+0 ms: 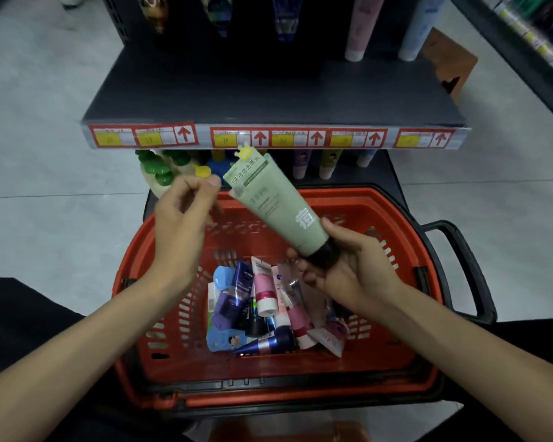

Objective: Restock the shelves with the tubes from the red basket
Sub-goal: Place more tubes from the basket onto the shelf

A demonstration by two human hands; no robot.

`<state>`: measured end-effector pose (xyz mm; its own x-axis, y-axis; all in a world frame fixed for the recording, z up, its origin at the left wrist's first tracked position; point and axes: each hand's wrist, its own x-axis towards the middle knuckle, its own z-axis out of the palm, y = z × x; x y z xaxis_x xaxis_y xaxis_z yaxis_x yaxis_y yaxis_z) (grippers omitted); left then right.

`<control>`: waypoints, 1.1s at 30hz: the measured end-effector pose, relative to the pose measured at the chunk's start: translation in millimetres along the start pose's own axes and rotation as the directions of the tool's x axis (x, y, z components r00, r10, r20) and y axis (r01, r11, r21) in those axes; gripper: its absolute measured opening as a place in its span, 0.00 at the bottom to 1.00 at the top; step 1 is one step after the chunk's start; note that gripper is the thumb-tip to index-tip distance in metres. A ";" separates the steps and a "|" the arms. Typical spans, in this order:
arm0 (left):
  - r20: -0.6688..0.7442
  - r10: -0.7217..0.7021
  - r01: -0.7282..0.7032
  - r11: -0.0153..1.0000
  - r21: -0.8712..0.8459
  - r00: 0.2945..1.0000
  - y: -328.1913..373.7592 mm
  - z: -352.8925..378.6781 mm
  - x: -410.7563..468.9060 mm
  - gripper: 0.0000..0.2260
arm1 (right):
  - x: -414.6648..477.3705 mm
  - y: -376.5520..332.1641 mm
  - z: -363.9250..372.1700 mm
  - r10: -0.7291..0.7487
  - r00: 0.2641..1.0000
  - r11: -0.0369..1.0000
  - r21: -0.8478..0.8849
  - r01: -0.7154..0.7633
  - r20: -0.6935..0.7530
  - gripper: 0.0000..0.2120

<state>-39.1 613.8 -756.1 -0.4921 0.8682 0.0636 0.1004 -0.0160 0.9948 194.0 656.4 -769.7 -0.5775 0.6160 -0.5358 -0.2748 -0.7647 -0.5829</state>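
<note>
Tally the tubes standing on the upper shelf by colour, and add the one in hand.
dark tubes: 3
pink tube: 1
pale blue tube: 1
green tube, held in the right hand: 1
Total: 6

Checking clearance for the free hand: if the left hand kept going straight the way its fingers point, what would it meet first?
Probably the crimped end of the green tube held by the right hand; the left hand points up-right toward it, though depth is unclear.
</note>
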 end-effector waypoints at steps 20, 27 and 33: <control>0.274 0.062 0.028 0.949 -0.313 0.960 57.0 27.1 11.3 0.18 | 0.1 -54.7 65.2 -0.264 0.918 0.961 -0.003 0.277 0.297 0.22; 0.210 0.180 -0.086 0.916 -0.391 0.961 105.4 26.1 28.4 0.18 | -10.3 -86.4 102.1 -0.499 0.813 0.757 -0.305 0.578 0.300 0.19; 0.131 0.272 -0.211 0.910 -0.356 0.953 149.1 23.8 36.5 0.18 | -25.2 -111.2 128.7 -0.623 0.700 0.535 -0.464 0.706 0.349 0.18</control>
<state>-21.5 654.9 -607.4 -0.3290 0.8882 0.3206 -0.1126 -0.3740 0.9206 140.2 701.5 -612.8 -0.5016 0.8415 0.2007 -0.1980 0.1142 -0.9735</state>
